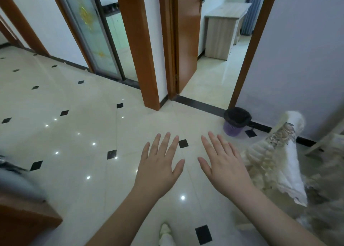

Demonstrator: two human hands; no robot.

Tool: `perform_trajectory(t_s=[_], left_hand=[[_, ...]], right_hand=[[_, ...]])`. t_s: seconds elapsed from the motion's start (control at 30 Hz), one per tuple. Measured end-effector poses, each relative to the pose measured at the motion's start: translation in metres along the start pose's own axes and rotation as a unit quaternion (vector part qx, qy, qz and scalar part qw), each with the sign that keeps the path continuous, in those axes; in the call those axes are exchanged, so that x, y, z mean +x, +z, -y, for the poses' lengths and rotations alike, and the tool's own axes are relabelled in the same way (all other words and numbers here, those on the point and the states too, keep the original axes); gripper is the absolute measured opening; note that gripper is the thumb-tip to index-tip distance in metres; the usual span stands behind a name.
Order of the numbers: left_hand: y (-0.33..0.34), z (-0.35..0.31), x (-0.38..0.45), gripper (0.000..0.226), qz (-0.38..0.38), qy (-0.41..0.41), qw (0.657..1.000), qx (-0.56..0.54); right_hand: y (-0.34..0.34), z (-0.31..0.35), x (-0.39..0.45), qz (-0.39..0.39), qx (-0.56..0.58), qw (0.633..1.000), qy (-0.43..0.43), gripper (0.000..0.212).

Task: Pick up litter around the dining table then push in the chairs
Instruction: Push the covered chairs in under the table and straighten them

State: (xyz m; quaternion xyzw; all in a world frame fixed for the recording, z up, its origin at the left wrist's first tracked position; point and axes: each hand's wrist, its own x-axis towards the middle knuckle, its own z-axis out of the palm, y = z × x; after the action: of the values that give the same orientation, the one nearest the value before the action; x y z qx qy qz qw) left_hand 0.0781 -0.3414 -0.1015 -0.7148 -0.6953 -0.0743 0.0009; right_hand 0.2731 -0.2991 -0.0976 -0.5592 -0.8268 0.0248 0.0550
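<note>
My left hand [160, 163] and my right hand [223, 162] are stretched out side by side over the cream tiled floor, palms down, fingers spread, holding nothing. A small purple waste bin [232, 129] lined with a black bag stands on the floor by the wall, ahead and to the right of my right hand. A chair [279, 152] draped in a white lace cover is at the right, blurred. No litter shows on the floor in view.
Two open doorways with orange wooden frames [143, 59] lie ahead; a light wooden desk [221, 33] stands in the right-hand room. A brown wooden surface [24, 221] is at the lower left. My foot in a white slipper [164, 230] is at the bottom.
</note>
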Motion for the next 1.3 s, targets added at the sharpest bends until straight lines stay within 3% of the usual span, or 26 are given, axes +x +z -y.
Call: perform_trajectory(t_s=[0.23,0.5,0.97,1.1,1.3], left_hand=[[-0.004,0.059,0.12,0.067,0.029,0.053,0.998,0.006],[0.0,0.051,0.253,0.07,0.05,0.144,0.988,0.002],[0.033,-0.074,0.517,0.065,0.027,0.238,0.971,0.014],[0.042,-0.108,0.576,0.064,0.014,0.263,0.964,0.013],[0.054,-0.167,0.661,0.063,0.013,0.334,0.942,0.006]], right_hand=[[-0.003,0.018,0.115,-0.024,-0.007,0.999,0.037,0.07],[-0.001,-0.025,0.197,-0.004,-0.028,0.991,0.128,0.062],[-0.012,-0.233,0.367,-0.048,-0.031,0.973,0.224,0.06],[-0.016,-0.283,0.399,-0.033,-0.03,0.967,0.25,0.058],[-0.014,-0.352,0.435,-0.074,-0.022,0.944,0.32,0.057]])
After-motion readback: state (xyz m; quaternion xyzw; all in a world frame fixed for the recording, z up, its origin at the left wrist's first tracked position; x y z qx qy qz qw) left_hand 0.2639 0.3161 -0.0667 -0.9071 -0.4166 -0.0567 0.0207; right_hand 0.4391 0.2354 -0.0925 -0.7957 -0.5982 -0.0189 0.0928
